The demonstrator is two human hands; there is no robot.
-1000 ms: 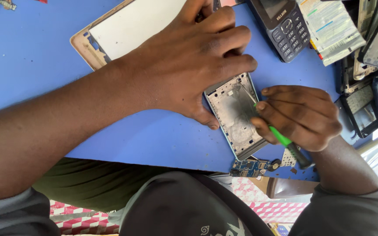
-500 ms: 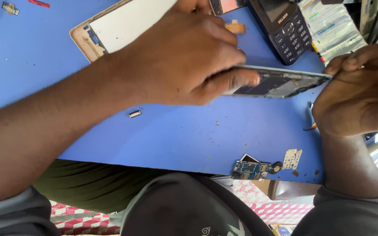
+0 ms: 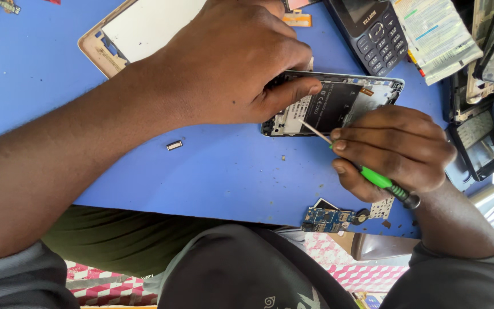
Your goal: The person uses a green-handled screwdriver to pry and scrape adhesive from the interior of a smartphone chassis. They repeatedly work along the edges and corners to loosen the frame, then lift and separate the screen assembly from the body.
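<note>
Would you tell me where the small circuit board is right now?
In the head view, the small circuit board lies at the blue table's near edge, just below the right hand holding the screwdriver.

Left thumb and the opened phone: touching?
Touching. The head view shows the left hand with its thumb pressed flat on the opened phone, on the dark battery area, with no gap visible.
</note>
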